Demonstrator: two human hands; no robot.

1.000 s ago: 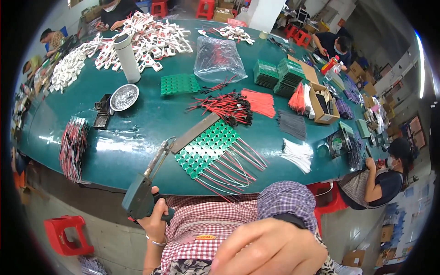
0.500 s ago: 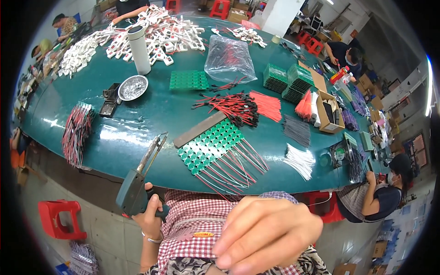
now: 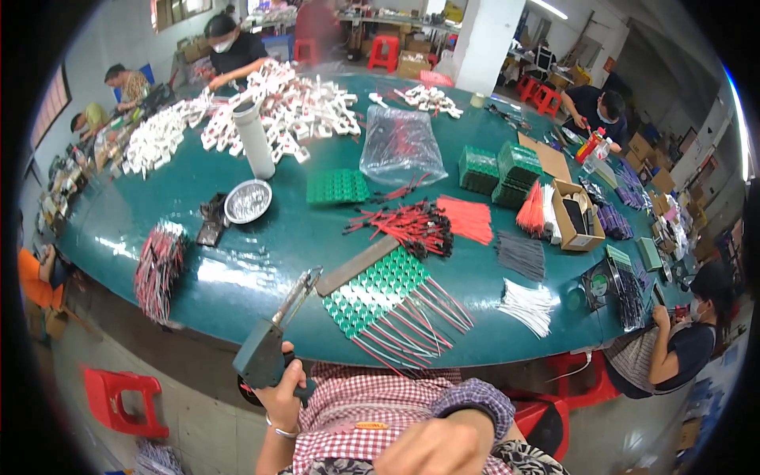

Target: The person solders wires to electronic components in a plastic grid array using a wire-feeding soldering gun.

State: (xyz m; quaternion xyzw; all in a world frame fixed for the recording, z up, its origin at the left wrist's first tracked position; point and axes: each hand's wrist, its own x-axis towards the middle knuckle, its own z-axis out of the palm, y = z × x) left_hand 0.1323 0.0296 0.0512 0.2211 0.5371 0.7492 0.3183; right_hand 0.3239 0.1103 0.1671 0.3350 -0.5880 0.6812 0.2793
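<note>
My left hand is wrapped round the pistol grip of a dark green soldering gun. Its metal tip points up and away, close to the near end of a flat brown bar. That bar lies along the upper left edge of a green circuit board panel with many small round units. Red and white wires run from the panel's right side toward the table's near edge. Low in the picture, in front of my checked apron, my right hand is curled closed; its fingertips are hidden, and nothing shows in it.
Around the panel lie red-black wires, red wires, black wires and white wires. A silver bowl, a white flask and a wire bundle stand left. Stacked green boards and a cardboard box stand right. Co-workers sit around.
The view has tilted up, so the table sits lower in the picture. My right hand has drawn down toward my body. The soldering gun stays in my left hand.
</note>
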